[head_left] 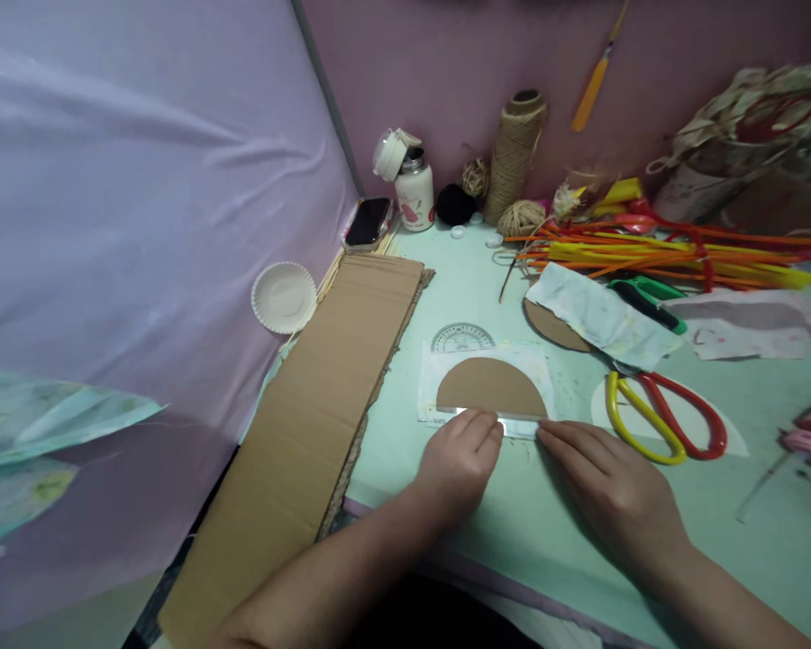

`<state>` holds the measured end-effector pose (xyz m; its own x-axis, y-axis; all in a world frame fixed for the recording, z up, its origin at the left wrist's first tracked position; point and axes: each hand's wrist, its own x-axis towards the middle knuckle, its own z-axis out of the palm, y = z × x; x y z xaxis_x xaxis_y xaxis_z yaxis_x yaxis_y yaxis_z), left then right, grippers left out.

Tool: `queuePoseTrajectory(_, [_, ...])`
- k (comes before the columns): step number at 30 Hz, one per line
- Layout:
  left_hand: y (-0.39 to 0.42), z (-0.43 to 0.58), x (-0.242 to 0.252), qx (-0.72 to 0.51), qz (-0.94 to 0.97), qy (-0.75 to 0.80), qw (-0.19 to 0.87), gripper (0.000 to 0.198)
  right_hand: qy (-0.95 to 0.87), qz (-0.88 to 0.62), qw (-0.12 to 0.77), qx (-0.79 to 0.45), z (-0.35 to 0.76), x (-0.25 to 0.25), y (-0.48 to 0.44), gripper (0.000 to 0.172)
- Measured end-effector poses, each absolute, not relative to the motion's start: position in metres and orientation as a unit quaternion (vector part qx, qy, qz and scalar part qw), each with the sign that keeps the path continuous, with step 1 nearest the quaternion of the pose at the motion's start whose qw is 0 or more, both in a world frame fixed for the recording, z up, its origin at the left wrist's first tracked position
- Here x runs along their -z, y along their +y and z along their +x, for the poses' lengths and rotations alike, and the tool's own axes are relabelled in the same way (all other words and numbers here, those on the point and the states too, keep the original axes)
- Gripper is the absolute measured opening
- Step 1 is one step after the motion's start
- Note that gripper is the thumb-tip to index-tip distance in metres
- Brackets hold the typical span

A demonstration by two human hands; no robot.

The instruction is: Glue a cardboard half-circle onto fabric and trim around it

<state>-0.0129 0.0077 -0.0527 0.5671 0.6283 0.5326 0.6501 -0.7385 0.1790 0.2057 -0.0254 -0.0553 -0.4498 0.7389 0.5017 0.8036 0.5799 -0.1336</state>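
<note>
A brown cardboard half-circle (492,383) lies flat on a white, faintly patterned piece of cloth or paper (429,379), its straight edge toward me. Along that edge runs a clear ruler (520,427). My left hand (458,458) is closed, its bent fingers pressing on the middle of the ruler. At the ruler's right end, the fingers of my right hand (612,478) are held together and pinch the tip. Just beyond the half-circle sits a clear protractor (463,338). Scissors (676,431) with one yellow and one red handle rest right of my right hand.
A long cardboard strip (324,397) slants along the left side, near a paper plate (284,297) and a phone (369,223). At the back stand an open bottle (414,194) and a twine spool (514,158). Coloured sticks (622,252) and green-handled scissors (649,297) lie right.
</note>
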Motion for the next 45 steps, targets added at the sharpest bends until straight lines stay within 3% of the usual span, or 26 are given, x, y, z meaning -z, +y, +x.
queuePoseTrajectory(24, [0.005,-0.016,0.053,0.307,-0.878,-0.366,0.012,0.023,-0.856,-0.448,0.249,0.065,0.206,0.055,-0.027,0.027])
queuePoseTrajectory(32, [0.005,-0.033,0.041,0.329,-0.836,-0.432,-0.076,0.027,-0.856,-0.451,0.247,0.060,0.205,0.053,-0.026,0.027])
queuePoseTrajectory(38, [0.010,-0.062,0.033,0.244,-0.759,-0.591,-0.123,0.051,-0.850,-0.463,0.246,0.051,0.206,0.052,-0.028,0.029])
queuePoseTrajectory(45, [0.012,-0.069,0.041,0.232,-0.744,-0.598,-0.186,0.044,-0.848,-0.464,0.250,0.048,0.206,0.055,-0.028,0.029])
